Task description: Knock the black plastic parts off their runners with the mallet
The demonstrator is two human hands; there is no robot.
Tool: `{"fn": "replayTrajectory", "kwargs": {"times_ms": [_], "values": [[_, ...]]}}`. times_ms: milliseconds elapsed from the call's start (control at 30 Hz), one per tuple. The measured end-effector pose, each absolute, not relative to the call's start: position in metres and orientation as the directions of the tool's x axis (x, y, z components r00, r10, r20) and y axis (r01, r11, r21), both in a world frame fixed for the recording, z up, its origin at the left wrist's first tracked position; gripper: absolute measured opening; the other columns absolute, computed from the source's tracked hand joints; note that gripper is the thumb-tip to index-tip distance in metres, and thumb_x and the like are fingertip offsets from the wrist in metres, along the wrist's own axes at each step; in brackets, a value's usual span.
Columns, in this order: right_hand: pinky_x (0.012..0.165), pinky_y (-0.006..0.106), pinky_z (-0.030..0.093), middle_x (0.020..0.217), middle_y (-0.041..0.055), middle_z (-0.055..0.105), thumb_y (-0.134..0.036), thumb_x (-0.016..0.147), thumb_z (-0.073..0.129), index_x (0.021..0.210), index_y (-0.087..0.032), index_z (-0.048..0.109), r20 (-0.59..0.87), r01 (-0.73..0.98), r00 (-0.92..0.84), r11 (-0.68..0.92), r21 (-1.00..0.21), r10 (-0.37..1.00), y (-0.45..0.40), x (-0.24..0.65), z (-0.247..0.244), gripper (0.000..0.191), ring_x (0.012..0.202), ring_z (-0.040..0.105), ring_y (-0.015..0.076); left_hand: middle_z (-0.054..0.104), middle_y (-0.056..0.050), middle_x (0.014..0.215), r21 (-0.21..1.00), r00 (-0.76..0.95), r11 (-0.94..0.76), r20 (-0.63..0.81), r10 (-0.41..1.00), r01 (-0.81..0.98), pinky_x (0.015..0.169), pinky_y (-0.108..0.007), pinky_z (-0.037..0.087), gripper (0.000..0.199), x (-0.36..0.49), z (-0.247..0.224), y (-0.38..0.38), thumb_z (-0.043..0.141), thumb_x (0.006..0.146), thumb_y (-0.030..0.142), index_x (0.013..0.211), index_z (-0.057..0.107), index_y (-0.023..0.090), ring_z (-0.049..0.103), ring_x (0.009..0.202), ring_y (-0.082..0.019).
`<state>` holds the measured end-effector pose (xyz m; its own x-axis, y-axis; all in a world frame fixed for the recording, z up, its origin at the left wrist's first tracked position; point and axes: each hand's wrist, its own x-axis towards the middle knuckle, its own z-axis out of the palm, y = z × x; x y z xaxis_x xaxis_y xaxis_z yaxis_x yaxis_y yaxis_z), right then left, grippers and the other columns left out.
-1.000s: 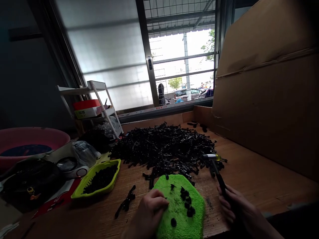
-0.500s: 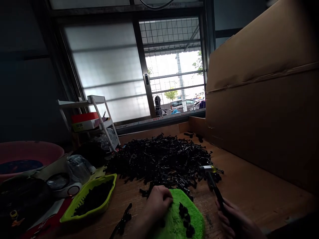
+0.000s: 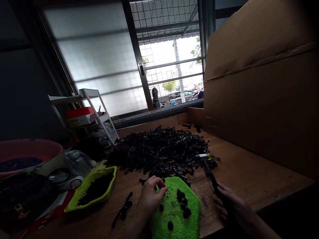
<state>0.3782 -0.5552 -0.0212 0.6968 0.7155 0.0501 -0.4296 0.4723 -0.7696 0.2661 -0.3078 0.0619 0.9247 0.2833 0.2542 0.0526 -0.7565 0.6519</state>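
My left hand rests at the far left edge of a bright green fuzzy pad, fingertips curled at a small black part by the pad's rim. Several small black pieces lie on the pad. My right hand grips the dark handle of a small hammer, whose metal head with a yellow tip hovers at the near right edge of a big heap of black plastic parts on the wooden table.
A lime green basket holding black parts sits left of the pad, a black strip of parts beside it. A pink basin, bags and a white shelf rack stand at the left. A tall cardboard wall runs along the right.
My left hand has slid from the pad's middle left to its far edge near the heap, fingers now curled. The right hand keeps the hammer; the view has shifted slightly.
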Motion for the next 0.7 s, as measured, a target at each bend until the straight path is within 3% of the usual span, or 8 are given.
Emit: {"fn": "replayTrajectory", "kwargs": {"times_ms": [133, 267, 367, 467, 600, 700], "values": [[0.04, 0.021, 0.027, 0.059, -0.005, 0.041, -0.041, 0.086, 0.051, 0.084, -0.022, 0.053, 0.074, -0.417, 0.687, 0.477, -0.774, 0.723, -0.556, 0.379, -0.023, 0.02, 0.042, 0.032, 0.0078, 0.055, -0.002, 0.078, 0.608, 0.936, -0.791, 0.313, 0.163, -0.066, 0.067, -0.027, 0.039, 0.004, 0.263, 0.07, -0.329, 0.057, 0.07, 0.021, 0.069, 0.061, 0.02, 0.052, 0.077, -0.017], [0.041, 0.022, 0.028, 0.06, -0.004, 0.041, -0.039, 0.089, 0.047, 0.085, -0.021, 0.053, 0.091, -0.408, 0.681, 0.48, -0.776, 0.726, -0.557, 0.378, -0.022, 0.02, 0.044, 0.033, 0.0082, 0.057, -0.003, 0.083, 0.575, 0.952, -0.813, 0.287, 0.101, -0.087, 0.07, -0.029, 0.04, 0.016, 0.275, 0.066, -0.333, 0.053, 0.075, 0.023, 0.084, 0.066, 0.023, 0.052, 0.083, -0.019], [0.042, 0.022, 0.029, 0.06, -0.0038, 0.041, -0.039, 0.09, 0.046, 0.085, -0.02, 0.054, 0.082, -0.413, 0.675, 0.467, -0.782, 0.733, -0.558, 0.377, -0.02, 0.021, 0.044, 0.034, 0.0083, 0.058, -0.002, 0.085, 0.537, 0.967, -0.836, 0.254, 0.027, -0.117, 0.07, -0.028, 0.039, 0.018, 0.287, 0.06, -0.333, 0.049, 0.078, 0.022, 0.081, 0.067, 0.024, 0.052, 0.082, -0.018], [0.041, 0.021, 0.03, 0.059, -0.0041, 0.04, -0.042, 0.087, 0.05, 0.084, -0.021, 0.053, 0.068, -0.412, 0.683, 0.46, -0.787, 0.727, -0.558, 0.377, -0.018, 0.022, 0.043, 0.034, 0.0084, 0.059, -0.003, 0.08, 0.498, 0.959, -0.862, 0.277, 0.06, -0.09, 0.068, -0.028, 0.038, 0.018, 0.292, 0.056, -0.334, 0.046, 0.078, 0.018, 0.073, 0.064, 0.021, 0.051, 0.079, -0.018], [0.04, 0.021, 0.031, 0.058, -0.0044, 0.04, -0.043, 0.083, 0.055, 0.083, -0.022, 0.052, 0.034, -0.413, 0.701, 0.444, -0.795, 0.712, -0.558, 0.376, -0.015, 0.022, 0.042, 0.034, 0.0089, 0.058, -0.002, 0.077, 0.505, 0.94, -0.861, 0.319, 0.123, -0.059, 0.079, -0.032, 0.036, 0.017, 0.284, 0.06, -0.33, 0.046, 0.078, 0.018, 0.071, 0.061, 0.021, 0.05, 0.077, -0.017], [0.039, 0.021, 0.031, 0.058, -0.0046, 0.04, -0.044, 0.083, 0.055, 0.083, -0.022, 0.052, 0.011, -0.417, 0.71, 0.432, -0.8, 0.704, -0.558, 0.375, -0.016, 0.022, 0.041, 0.034, 0.009, 0.057, -0.002, 0.078, 0.505, 0.957, -0.863, 0.261, 0.128, -0.023, 0.082, -0.035, 0.035, 0.015, 0.272, 0.065, -0.325, 0.051, 0.075, 0.021, 0.069, 0.064, 0.022, 0.05, 0.08, -0.019]]}}
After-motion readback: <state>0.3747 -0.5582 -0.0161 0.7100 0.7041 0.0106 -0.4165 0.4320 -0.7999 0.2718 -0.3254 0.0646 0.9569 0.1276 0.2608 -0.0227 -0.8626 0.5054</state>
